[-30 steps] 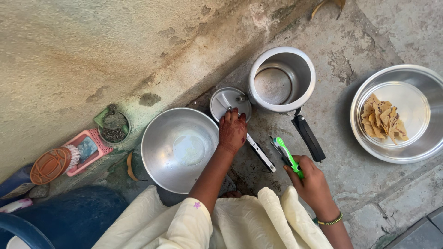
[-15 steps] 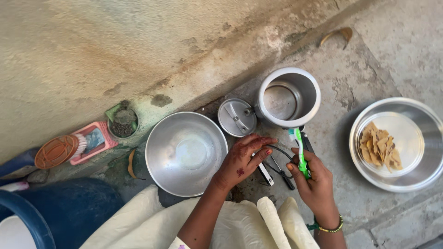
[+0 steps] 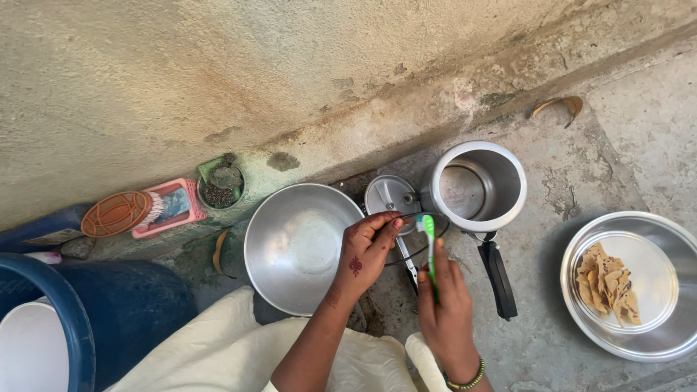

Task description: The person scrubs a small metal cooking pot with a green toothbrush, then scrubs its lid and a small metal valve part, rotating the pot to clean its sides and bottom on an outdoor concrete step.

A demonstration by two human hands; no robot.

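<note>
My left hand [image 3: 364, 250] pinches a thin black rubber ring [image 3: 410, 254], the cooker gasket, and holds it up over the floor. My right hand [image 3: 444, 301] grips a green toothbrush [image 3: 430, 243] whose bristle end touches the ring near my left fingers. Just behind them the pressure cooker lid [image 3: 386, 194] lies flat, its long handle [image 3: 406, 263] pointing toward me. The open pressure cooker pot [image 3: 475, 185] stands to the right with its black handle [image 3: 501, 279].
A large steel bowl [image 3: 279, 247] sits left of my hands. At right, a steel plate [image 3: 657, 330] holds a smaller plate with chips. By the wall lie an orange scrub brush [image 3: 116, 214], a pink tray [image 3: 181, 210] and a small cup [image 3: 221, 185]. A blue bucket [image 3: 65, 319] stands lower left.
My left hand left the lid, picked up the black ring and raised it. My right hand brought the green toothbrush up against the ring. The view shifted, so everything slid down and right.
</note>
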